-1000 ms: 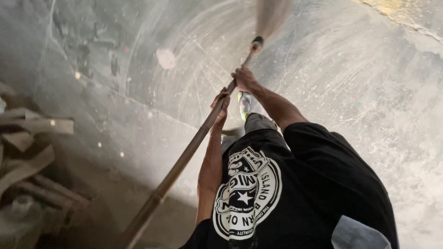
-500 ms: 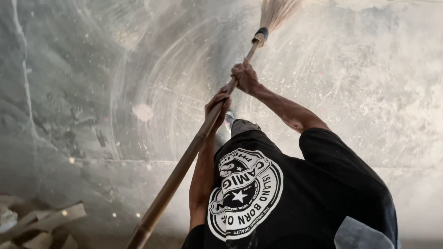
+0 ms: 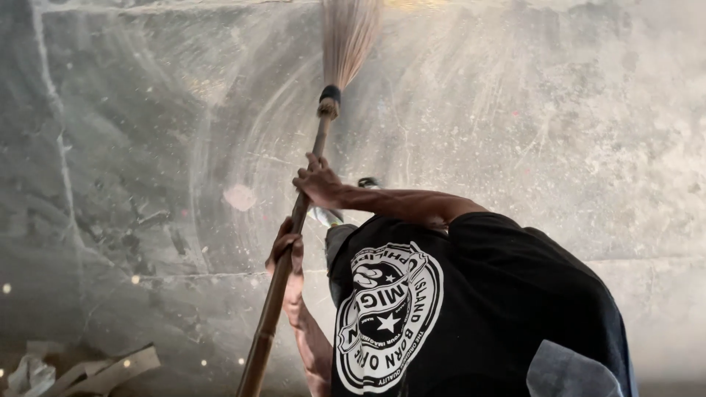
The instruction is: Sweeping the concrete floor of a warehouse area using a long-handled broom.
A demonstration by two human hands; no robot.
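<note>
Wooden broom handle (image 3: 276, 294) slants between both fists; right hand (image 3: 318, 184) clenched above, left hand (image 3: 285, 246) clenched below.

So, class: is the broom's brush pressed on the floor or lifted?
Cannot tell: the broom, gripped by both hands, has its bristles blurred over the floor.
</note>
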